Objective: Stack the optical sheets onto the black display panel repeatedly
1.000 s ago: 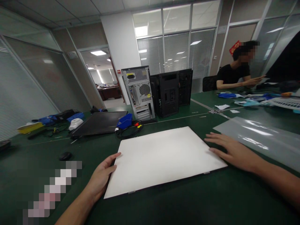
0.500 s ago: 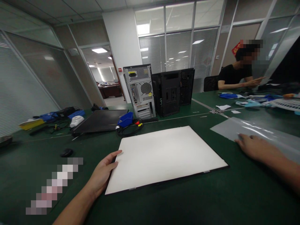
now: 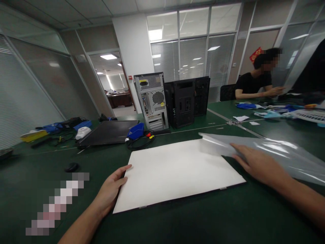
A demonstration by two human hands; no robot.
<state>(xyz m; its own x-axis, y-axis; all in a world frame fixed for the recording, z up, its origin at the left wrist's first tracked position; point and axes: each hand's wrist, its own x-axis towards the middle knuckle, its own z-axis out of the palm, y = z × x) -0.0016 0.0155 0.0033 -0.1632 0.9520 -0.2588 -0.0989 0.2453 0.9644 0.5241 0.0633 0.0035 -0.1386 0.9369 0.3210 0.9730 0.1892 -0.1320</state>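
Left hand [image 3: 109,190] grasping white panel [image 3: 175,176] at left edge, right hand [image 3: 257,162] grasping clear sheet [image 3: 276,146], sheet end over panel's far right corner

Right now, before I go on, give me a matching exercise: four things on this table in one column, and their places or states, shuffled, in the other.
Things
1. white panel
2. clear sheet
3. small black rounded object
4. silver-backed computer case

Places or states
A. standing upright, farther back than the panel
B. in the right hand, one corner over the panel
C. lying flat, left edge touched by the left hand
D. on the green tabletop, left of the left hand

Pairs: 1-C, 2-B, 3-D, 4-A
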